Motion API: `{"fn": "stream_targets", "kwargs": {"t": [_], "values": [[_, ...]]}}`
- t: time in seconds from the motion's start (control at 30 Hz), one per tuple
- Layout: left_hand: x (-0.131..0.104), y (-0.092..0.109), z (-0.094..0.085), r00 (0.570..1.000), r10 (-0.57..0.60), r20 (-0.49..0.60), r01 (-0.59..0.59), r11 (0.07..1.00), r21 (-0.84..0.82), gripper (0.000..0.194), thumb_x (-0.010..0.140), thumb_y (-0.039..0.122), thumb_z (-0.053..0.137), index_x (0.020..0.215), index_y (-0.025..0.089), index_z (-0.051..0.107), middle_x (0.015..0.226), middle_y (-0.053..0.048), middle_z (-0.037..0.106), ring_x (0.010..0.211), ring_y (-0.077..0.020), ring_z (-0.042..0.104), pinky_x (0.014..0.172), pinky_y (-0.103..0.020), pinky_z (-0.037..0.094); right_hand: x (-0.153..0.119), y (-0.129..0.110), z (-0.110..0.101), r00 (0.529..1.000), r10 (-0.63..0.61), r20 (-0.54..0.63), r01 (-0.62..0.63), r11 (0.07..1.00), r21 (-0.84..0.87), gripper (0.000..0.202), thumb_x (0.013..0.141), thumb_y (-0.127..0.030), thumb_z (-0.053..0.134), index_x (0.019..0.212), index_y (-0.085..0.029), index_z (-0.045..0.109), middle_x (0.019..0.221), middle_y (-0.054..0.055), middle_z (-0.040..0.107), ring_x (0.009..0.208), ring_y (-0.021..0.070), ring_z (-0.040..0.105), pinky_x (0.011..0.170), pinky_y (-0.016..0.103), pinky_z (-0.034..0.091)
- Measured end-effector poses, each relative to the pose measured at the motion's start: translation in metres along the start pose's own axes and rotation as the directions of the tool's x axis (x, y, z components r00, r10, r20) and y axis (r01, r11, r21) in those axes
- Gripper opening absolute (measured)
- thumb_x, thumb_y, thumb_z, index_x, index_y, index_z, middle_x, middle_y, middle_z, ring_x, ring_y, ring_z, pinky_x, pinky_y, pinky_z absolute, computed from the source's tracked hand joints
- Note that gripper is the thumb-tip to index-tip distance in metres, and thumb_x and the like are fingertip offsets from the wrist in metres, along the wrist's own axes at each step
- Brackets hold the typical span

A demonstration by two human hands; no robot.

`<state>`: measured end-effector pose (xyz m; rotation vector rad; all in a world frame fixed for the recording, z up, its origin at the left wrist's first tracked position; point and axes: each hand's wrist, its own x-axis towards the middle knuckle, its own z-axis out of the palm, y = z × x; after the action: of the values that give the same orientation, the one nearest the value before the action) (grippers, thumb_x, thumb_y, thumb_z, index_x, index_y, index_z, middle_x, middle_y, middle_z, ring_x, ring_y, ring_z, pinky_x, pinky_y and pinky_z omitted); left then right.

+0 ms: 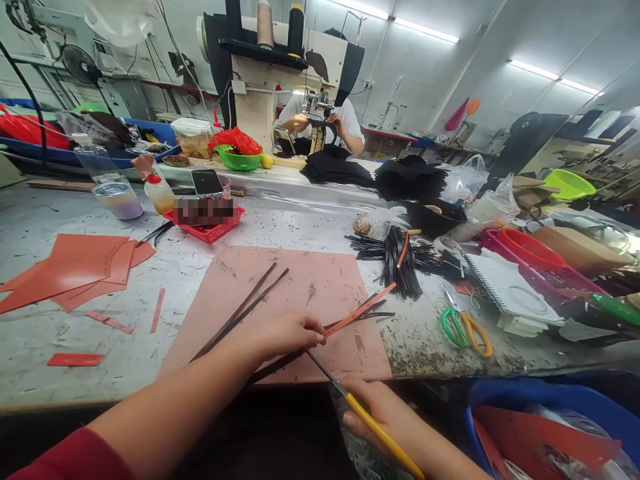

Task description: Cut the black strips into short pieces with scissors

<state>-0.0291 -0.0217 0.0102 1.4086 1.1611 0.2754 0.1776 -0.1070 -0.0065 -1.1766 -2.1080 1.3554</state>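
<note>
My left hand [300, 333] is closed, its fingertips pinching a narrow orange strip [357, 312] with small marks along it. Black strips [375, 316] lie under and beside that strip, and another black strip [280, 365] runs from below the hand toward the table edge. My right hand [375, 407] is closed around a slim tool with a long yellow handle [377, 430] and a thin metal shaft. Its tip is close to my left fingertips; its exact kind cannot be told. Beneath both lies a pinkish sheet [310, 267]. Two more black strips [245, 307] rest left of my left hand.
Orange sheets [90, 260] and small offcuts lie left. A red basket [210, 230] sits behind, near bottles. To the right are a bundle of black strips [400, 267], scissors [465, 327], a notebook [510, 283] and a blue bin [480, 393]. Opposite, a person works at a sewing machine [255, 80].
</note>
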Motion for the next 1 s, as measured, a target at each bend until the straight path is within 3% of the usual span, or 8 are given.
{"fn": "stream_targets", "kwargs": {"t": [0.17,0.33,0.5,0.7,0.77,0.87,1.0], "values": [[-0.002,0.001,-0.001,1.0,0.01,-0.024,-0.01,1.0,-0.008,0.018,0.063,0.033,0.057,0.066,0.017,0.066,0.057,0.003,0.054,0.058,-0.0138,0.047,0.055,-0.023,0.033,-0.001,0.009,0.006,0.999,-0.01,-0.045,0.01,1.0,0.009,0.032,0.081,-0.047,0.051,0.099,-0.024,0.065,0.076,0.002,0.065,0.066,0.0199,0.058,0.063,0.028,0.044],[-0.019,-0.009,-0.002,0.997,-0.022,-0.073,0.02,0.999,-0.028,0.035,0.063,0.041,0.061,0.088,0.017,0.062,0.068,0.002,0.057,0.065,-0.0149,0.052,0.058,-0.023,0.037,-0.001,0.012,0.006,0.998,-0.02,-0.063,0.021,0.999,0.03,0.032,0.081,-0.047,0.051,0.093,-0.022,0.066,0.075,0.002,0.065,0.065,0.0188,0.057,0.061,0.026,0.043],[-0.042,-0.03,0.009,0.992,-0.116,-0.05,0.115,0.993,-0.034,0.03,0.07,0.048,0.048,0.067,0.018,0.051,0.055,0.005,0.05,0.047,-0.0124,0.047,0.049,-0.024,0.037,0.002,0.013,0.006,0.999,0.035,0.017,-0.035,0.999,-0.005,0.042,0.081,-0.054,0.046,0.09,-0.018,0.064,0.073,0.004,0.063,0.065,0.0183,0.055,0.063,0.026,0.043],[-0.052,-0.042,0.012,0.982,-0.118,-0.144,0.12,0.993,0.006,0.032,0.073,0.049,0.044,0.07,0.02,0.054,0.054,0.006,0.045,0.051,-0.0132,0.042,0.05,-0.022,0.033,0.0,0.007,0.003,0.999,0.038,0.01,-0.037,0.997,-0.07,0.04,0.081,-0.052,0.044,0.085,-0.017,0.063,0.073,0.005,0.063,0.068,0.0206,0.057,0.065,0.03,0.045],[-0.058,-0.043,0.01,0.984,-0.104,-0.143,0.109,0.994,0.021,0.03,0.074,0.047,0.044,0.068,0.02,0.054,0.055,0.005,0.044,0.054,-0.0136,0.042,0.051,-0.022,0.032,0.002,0.0,-0.004,0.999,0.033,-0.021,-0.035,0.991,-0.133,0.031,0.078,-0.041,0.052,0.095,-0.017,0.062,0.087,0.007,0.066,0.08,0.0236,0.059,0.074,0.033,0.046],[-0.072,-0.044,0.007,0.993,-0.06,-0.103,0.067,0.995,0.07,0.028,0.076,0.042,0.043,0.067,0.019,0.055,0.057,0.005,0.044,0.056,-0.0135,0.041,0.053,-0.022,0.031,0.018,-0.012,-0.013,0.997,0.017,-0.081,-0.043,0.944,-0.327,0.039,0.074,-0.02,0.055,0.113,-0.02,0.055,0.1,0.008,0.064,0.088,0.023,0.058,0.078,0.033,0.045],[-0.097,-0.047,0.002,0.998,-0.061,-0.002,0.061,0.997,0.055,0.025,0.078,0.038,0.045,0.071,0.018,0.058,0.059,0.005,0.044,0.057,-0.0125,0.04,0.054,-0.02,0.032,0.055,-0.022,-0.014,0.991,-0.094,0.093,0.132,0.753,-0.644,0.04,0.078,-0.013,0.05,0.117,-0.019,0.051,0.094,0.009,0.062,0.085,0.0204,0.056,0.073,0.029,0.045]]}}
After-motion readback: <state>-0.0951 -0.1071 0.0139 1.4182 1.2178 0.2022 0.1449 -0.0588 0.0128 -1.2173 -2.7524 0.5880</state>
